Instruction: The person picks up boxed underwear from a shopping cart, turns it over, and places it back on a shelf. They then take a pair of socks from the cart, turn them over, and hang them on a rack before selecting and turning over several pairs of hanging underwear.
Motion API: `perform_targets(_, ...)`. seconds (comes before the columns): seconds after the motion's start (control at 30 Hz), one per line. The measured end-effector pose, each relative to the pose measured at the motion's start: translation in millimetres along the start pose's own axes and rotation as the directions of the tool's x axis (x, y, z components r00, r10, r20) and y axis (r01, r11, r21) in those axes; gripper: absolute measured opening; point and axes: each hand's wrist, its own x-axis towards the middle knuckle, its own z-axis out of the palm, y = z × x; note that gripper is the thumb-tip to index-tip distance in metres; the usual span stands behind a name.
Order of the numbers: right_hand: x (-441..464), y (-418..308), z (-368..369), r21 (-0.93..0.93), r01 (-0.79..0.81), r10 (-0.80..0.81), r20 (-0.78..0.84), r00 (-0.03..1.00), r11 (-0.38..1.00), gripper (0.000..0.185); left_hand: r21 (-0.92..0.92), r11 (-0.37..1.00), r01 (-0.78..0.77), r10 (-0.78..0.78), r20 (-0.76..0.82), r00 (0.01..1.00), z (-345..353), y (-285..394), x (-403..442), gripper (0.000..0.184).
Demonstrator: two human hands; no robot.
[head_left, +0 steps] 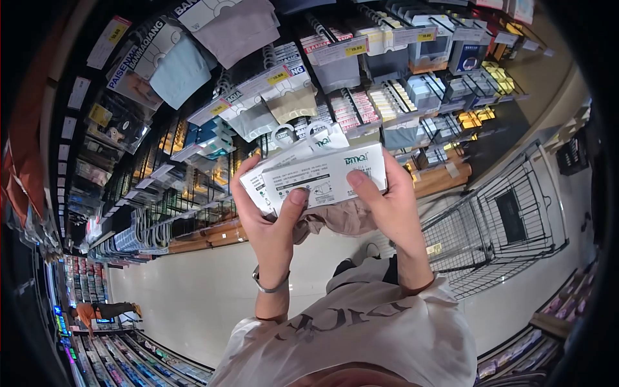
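Note:
Two white printed hang cards with green lettering and hook loops are held up in front of my chest. My left hand grips their left end, thumb on the printed face. At the right end, my right hand holds them with its thumb pressed on the card. Folded pinkish-brown cloth hangs below the cards between my hands. The fingers behind the cards are mostly hidden.
Racks of packaged garments on hooks, with price tags, fill the area ahead. A wire shopping cart stands at the right. Far off at lower left, a person in orange is beside shelves. Pale floor lies below.

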Motion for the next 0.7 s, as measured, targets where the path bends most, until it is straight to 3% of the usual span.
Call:
perform_targets(0.43, -8.2, -1.9, -13.6, 0.227, 0.009, -0.025, 0.070, 0.997, 0.974, 0.033, -0.035, 0.999, -0.006, 0.004, -0.051, 0.999, -0.7, 5.2, -4.7, 0.069)
perform_targets(0.53, -5.6, 9.3, -22.1, 0.185, 0.079, -0.081, 0.000, 0.997, 0.979, 0.036, -0.023, 1.000, -0.011, 0.010, -0.064, 0.998, -7.2, 4.0, -3.7, 0.068)
perform_targets(0.57, -3.4, 12.7, -18.5, 0.212, 0.115, -0.099, -0.086, 0.991, 0.970, 0.043, -0.021, 1.000, -0.011, 0.009, -0.065, 0.998, -8.7, 4.4, -3.2, 0.068)
perform_targets(0.7, 2.7, 20.6, -19.8, 0.308, 0.202, -0.151, -0.182, 0.972, 0.930, 0.053, -0.044, 0.999, 0.016, -0.020, -0.101, 0.995, -14.9, 7.1, 0.1, 0.067)
